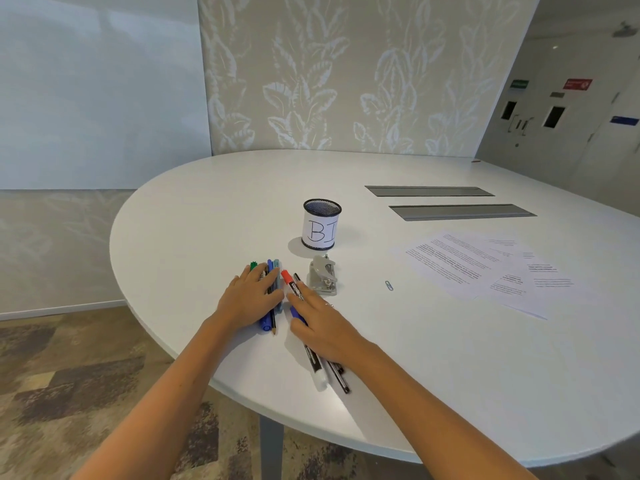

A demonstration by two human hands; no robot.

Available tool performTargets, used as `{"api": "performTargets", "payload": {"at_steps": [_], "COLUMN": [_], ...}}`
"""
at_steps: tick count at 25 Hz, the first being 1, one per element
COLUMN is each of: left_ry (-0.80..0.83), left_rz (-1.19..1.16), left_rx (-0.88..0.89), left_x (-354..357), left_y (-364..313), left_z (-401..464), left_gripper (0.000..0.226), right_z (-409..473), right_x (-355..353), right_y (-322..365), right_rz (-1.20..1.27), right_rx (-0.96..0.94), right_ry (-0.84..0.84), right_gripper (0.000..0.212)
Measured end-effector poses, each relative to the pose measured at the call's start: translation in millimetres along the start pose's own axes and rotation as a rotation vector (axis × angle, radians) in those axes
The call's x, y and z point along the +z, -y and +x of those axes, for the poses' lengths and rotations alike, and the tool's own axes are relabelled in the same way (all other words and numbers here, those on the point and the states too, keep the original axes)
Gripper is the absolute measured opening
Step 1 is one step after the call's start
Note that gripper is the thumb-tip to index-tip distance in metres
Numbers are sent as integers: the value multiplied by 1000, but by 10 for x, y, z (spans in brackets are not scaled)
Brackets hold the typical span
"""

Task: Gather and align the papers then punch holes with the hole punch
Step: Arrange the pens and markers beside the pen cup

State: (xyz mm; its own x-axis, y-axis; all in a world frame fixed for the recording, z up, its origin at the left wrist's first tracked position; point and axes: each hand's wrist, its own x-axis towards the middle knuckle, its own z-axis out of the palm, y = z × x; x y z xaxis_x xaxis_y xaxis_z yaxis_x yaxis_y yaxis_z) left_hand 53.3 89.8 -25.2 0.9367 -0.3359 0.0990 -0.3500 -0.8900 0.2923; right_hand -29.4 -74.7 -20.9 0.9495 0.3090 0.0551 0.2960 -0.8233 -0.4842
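Note:
Several printed papers point(481, 268) lie fanned out and overlapping on the right side of the white table point(450, 375). A small grey metal hole punch point(323, 274) sits near the table's middle, just beyond my hands. My left hand point(247, 299) lies flat on a bunch of pens and markers point(270, 299), fingers spread. My right hand point(322, 327) rests flat on a second group, a red-capped marker point(290, 282) and black pens point(332, 372) sticking out under it. Both hands are well left of the papers.
A black mesh pen cup point(321, 224) with a white label marked "BI" stands behind the punch. A blue paper clip point(389, 285) lies between punch and papers. Two grey cable flaps point(460, 212) sit at the back right. The curved table edge runs near my forearms.

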Motion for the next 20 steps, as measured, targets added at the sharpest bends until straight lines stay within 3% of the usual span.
{"api": "performTargets", "payload": {"at_steps": [14,16,20], "left_ry": [37,11,-27], "left_rz": [42,48,-163], "left_rx": [-23,-6,9], "left_x": [84,96,75], "left_y": [-249,-266,-242], "left_z": [29,24,7], "left_gripper": [53,54,58], "right_z": [687,690,582], "right_x": [-30,-32,-86], "right_y": [-226,-213,-275], "right_rz": [-144,-12,320], "right_rx": [130,124,117], "right_ry": [-152,-205,-372], "right_gripper": [54,52,41]}}
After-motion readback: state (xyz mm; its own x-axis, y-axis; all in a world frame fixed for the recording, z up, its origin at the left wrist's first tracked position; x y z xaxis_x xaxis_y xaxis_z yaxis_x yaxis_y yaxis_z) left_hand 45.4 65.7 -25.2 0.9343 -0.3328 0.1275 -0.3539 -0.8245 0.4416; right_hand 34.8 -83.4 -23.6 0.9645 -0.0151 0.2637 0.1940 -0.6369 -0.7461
